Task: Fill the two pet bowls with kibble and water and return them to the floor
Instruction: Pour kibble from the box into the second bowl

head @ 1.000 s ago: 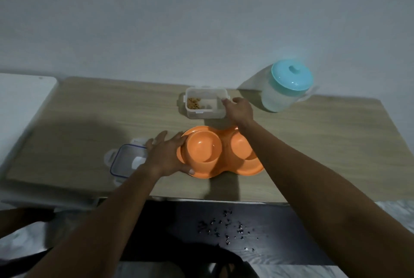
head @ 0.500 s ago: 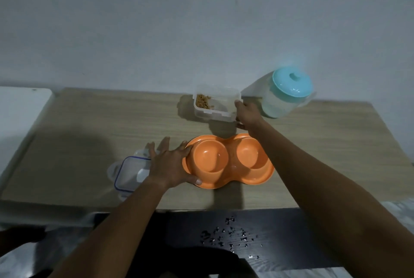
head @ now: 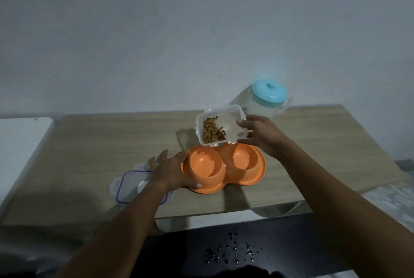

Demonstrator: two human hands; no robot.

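Clear kibble container (head: 220, 128) in right-hand fingers (head: 243, 123); left fingers (head: 177, 157) spread on orange bowls (head: 224, 167).

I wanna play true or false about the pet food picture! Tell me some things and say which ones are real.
1. The right hand holds the clear kibble box tipped above the orange double bowl. True.
2. Both orange cups are already full of kibble. False: both cups look empty.
3. The left hand rests on the left edge of the double bowl. True.
4. The jug has a red lid. False: its lid is light blue.
5. The box's lid lies on the wooden table, left of the bowl. True.
6. The jug is in the person's hand. False: it stands on the table by the wall.
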